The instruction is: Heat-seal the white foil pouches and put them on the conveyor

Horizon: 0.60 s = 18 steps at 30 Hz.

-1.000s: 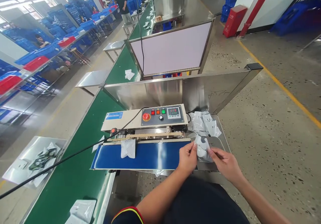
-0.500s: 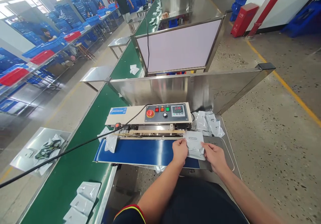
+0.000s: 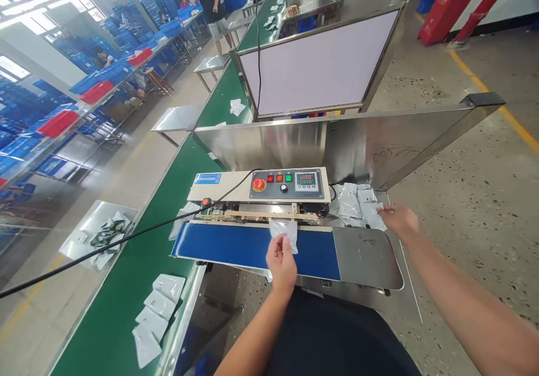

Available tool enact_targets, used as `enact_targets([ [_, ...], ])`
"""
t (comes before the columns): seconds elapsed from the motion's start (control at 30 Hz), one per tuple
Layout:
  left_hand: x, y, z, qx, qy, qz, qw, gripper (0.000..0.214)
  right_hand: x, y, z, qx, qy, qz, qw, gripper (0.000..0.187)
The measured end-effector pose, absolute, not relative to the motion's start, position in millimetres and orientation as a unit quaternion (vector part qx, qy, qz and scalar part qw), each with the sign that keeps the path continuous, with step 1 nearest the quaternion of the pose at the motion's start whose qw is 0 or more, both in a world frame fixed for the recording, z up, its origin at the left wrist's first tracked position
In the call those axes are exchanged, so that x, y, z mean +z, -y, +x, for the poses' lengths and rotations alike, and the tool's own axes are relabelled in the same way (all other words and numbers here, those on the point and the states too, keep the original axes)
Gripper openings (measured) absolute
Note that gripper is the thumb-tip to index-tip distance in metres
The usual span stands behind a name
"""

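From the head view, the left hand [image 3: 281, 265] has a clenched grip on a silver foil pouch [image 3: 283, 234], pinching its lower edge between thumb and fingers. The pouch stands tilted up over the blue conveyor belt [image 3: 252, 247] of a band sealer [image 3: 256, 193], its top just below the sealer's heated track. The right hand [image 3: 399, 222] has a released grip, its fingers spread and holding nothing, with the fingertips at the edge of a pile of silver pouches [image 3: 352, 205] heaped behind the sealer's steel end plate [image 3: 366, 257]. A control panel [image 3: 287, 185] with a red stop button and a digital display tops the sealer. A stainless steel screen [image 3: 261, 146] rises behind it. Further pouches [image 3: 155, 314] lie overlapping on the green conveyor desk [image 3: 126, 303] to the left, and a steel tray [image 3: 99, 235] holds more beyond it.
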State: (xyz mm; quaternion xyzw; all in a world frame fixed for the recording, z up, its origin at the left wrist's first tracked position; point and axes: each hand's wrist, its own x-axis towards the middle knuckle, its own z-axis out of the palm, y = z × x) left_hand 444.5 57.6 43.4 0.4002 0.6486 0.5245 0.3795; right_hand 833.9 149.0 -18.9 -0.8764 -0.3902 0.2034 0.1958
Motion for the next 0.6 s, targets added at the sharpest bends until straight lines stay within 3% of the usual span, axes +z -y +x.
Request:
enact_targets([
  [0.1, 50.1, -55.7, 477.0, 0.49, -0.6, 0.492, 0.398, 0.047, -1.2, -137.5, 820.9, 0.196, 0.4, -0.865, 0.232, 0.024],
  [0.27, 60.0, -71.8, 535.4, 0.448, -0.506, 0.617, 0.403, 0.034, 55.4, -89.0, 764.7, 0.135, 0.45, -0.76, 0.449, 0.041],
  [0.47, 52.6, -82.6, 565.7, 0.434, -0.489, 0.576, 0.49, 0.037, 94.7, -40.1, 713.1, 0.409, 0.404, -0.65, 0.496, 0.056],
  [0.6, 38.4, -78.0, 557.4, 0.414, -0.516, 0.503, 0.556, 0.049, 91.3, -26.5, 716.0, 0.467, 0.343, -0.646, 0.497, 0.066],
])
